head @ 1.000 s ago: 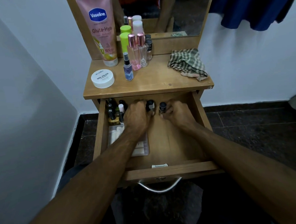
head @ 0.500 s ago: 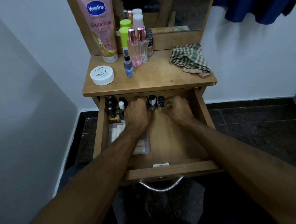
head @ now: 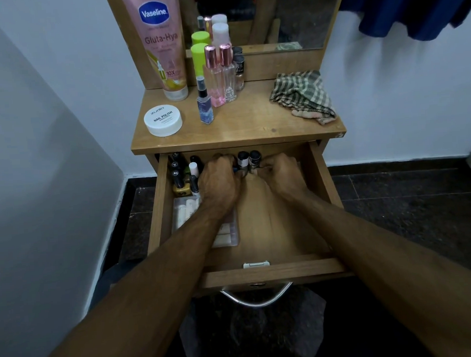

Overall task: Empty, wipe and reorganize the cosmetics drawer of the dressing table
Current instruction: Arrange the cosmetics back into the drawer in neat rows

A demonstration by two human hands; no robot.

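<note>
A: Reaching into the open drawer [head: 317,174] with both hands. Left hand [head: 219,183] is at the back, middle-left, fingers curled down among the small bottles; I cannot tell what they hold, if anything. Right hand [head: 282,173] is just right of it, fingers curled toward the same spot.

B: What sits between the hands?

A: Two dark-capped nail polish bottles, upright, side by side at the drawer's back edge: one with a white band [head: 243,159], one dark and speckled [head: 254,158]. Right fingers are at the base of the speckled one; whether they pinch it, I cannot tell.

B: Rest of the drawer?

A: Back left corner: a cluster of nail polish bottles [head: 177,173], upright, black caps, a yellow one in front. In front of that, along the left side, a clear plastic tray [head: 226,234] with pale sticks in it, partly hidden under the left forearm. Right half shows bare wood. A metal handle [head: 257,297] hangs on the front.

B: And the tabletop?

A: Back left corner: a tall pink lotion tube [head: 163,45], standing on its cap. Near the left edge, a round white jar [head: 163,120] of nail polish remover wipes. Back middle: a blue spray bottle [head: 205,105], two pink-capped perfume bottles [head: 219,78], a green-capped bottle [head: 199,56], all upright, close together. Right side: a crumpled checked cloth [head: 302,95]. The mirror [head: 275,15] rises behind.
</note>
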